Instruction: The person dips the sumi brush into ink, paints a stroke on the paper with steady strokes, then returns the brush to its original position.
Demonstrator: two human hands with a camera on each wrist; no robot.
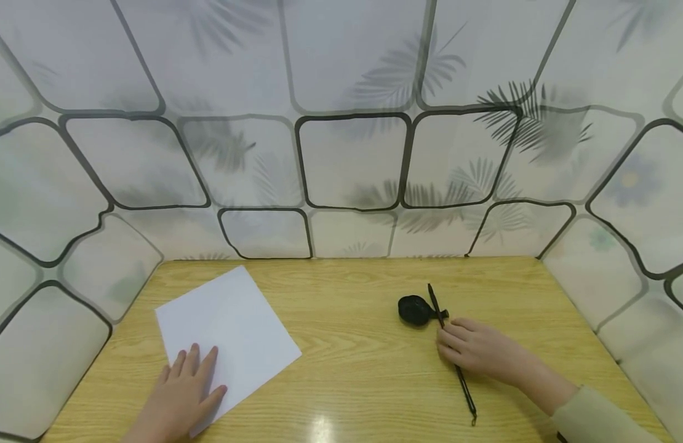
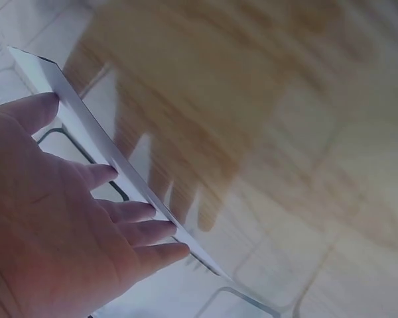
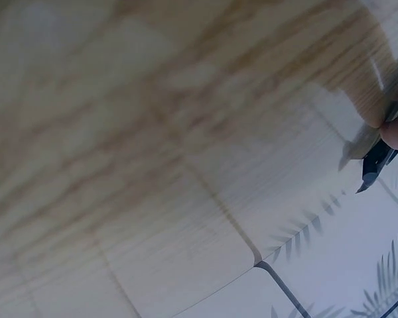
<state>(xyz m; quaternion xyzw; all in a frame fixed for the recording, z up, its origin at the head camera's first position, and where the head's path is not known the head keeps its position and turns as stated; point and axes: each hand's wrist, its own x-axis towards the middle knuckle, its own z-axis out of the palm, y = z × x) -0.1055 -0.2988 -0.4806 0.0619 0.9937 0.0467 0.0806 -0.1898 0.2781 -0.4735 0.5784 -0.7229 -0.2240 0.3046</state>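
Observation:
A white square sheet of paper [image 1: 231, 332] lies at an angle on the left of the table. My left hand [image 1: 181, 394] rests on its near left edge with the fingers straight and spread; in the left wrist view the fingers of the left hand [image 2: 73, 225] reach over the sheet's thin edge. On the right, my right hand [image 1: 480, 351] grips a slim black brush [image 1: 466, 391] around its middle, its loop end toward me. The brush's front part crosses the short handle of a small black ink dish [image 1: 415, 311]. Only a thumb tip of that hand shows in the right wrist view.
The wood-grain table [image 1: 347, 320] is glossy and throws a light reflection near its front. Patterned white panels [image 1: 349, 160] with dark outlines and leaf prints stand along the back and both sides.

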